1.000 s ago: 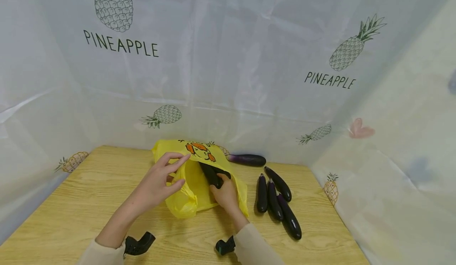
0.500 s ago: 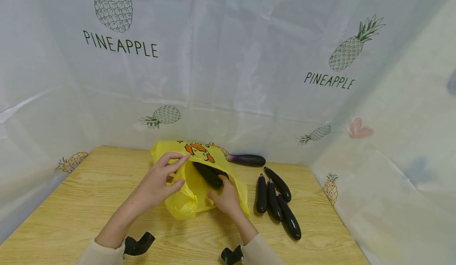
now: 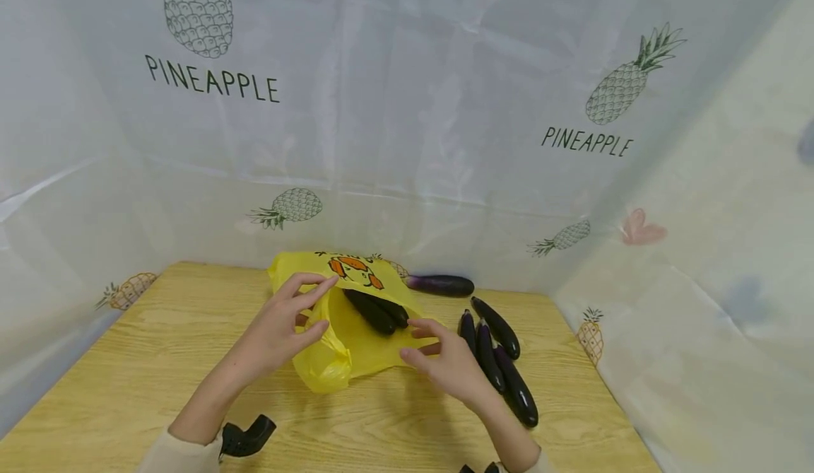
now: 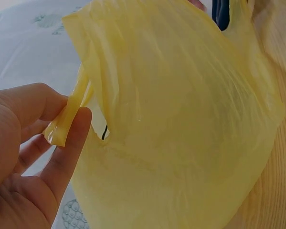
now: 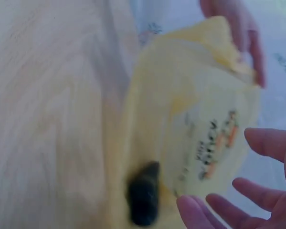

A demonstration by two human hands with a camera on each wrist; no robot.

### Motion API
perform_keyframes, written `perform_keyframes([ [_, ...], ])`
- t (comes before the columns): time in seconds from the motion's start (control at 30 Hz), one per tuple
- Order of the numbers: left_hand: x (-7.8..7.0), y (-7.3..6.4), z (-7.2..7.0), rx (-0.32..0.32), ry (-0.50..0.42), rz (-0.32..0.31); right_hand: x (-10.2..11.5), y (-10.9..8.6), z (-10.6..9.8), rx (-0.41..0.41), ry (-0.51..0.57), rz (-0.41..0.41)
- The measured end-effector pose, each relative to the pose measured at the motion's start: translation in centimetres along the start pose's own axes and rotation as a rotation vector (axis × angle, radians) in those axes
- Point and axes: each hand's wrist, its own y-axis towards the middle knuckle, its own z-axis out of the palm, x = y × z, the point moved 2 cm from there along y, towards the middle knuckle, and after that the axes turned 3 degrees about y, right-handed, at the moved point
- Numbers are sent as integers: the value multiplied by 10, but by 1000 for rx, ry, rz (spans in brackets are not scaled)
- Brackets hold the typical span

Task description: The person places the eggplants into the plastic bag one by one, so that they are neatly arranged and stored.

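Pinching the yellow bag (image 4: pixel 171 105) near the back edge of the table (image 3: pixel 159 346) with the left hand (image 3: pixel 280 324); holding the right hand (image 3: pixel 450 363), empty and loose-fingered, beside two bagged eggplants (image 3: pixel 372 312).

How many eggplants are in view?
7: two eggplants inside the yellow plastic bag, one beside the backdrop, four clustered near the right hand; the bag may hide more.

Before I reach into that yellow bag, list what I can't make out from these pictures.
Head view: the far ends of the eggplants inside the yellow bag, hidden by its upper wall; whether more lie deeper can't be told.
Head view: the lower end of the leftmost eggplant in the cluster of four, hidden by the right hand.
Left wrist view: a dark shape, cut off by the top edge.
Right wrist view: the lettering, blurred.
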Motion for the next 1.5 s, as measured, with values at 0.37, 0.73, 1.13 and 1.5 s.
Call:
perform_keyframes([
  [0.37, 1, -1, 1, -9, 11, 5, -43, -13, -107, -230, -255, 10],
  [0.73, 1, -1, 2, -7, 9, 9, -109, 3, -150, -291, -310, 114],
  [1.13, 0, 0, 2, -4, 16, -1, -151, 19, -149, -259, -246, 227],
  [1.5, 1, 0, 2, -3, 16, 1, -158, 25, -152, -163, -211, 301],
])
